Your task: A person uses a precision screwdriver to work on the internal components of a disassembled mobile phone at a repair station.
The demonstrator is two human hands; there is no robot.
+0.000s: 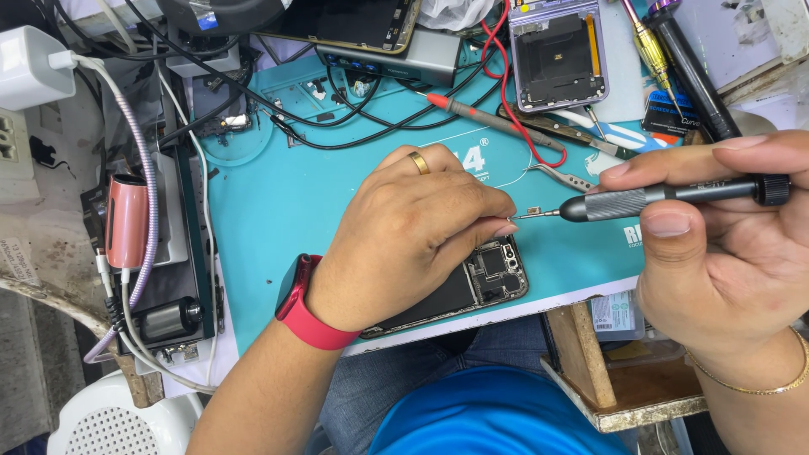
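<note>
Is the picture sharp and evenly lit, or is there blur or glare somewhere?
Head view: light is even and soft, shadows faint; the left hand, opened phone and screwdriver are sharp; the right hand looks large near the lens; no strong glare on the teal mat.

Teal work mat (278, 211) on cluttered bench; white plastic chair (109, 421) below.

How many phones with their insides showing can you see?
2. One opened phone lies under the left hand; a purple one sits at the top. Others may be hidden.

dark screen top centre (354, 21), white barcode label btm right (613, 313)
</note>
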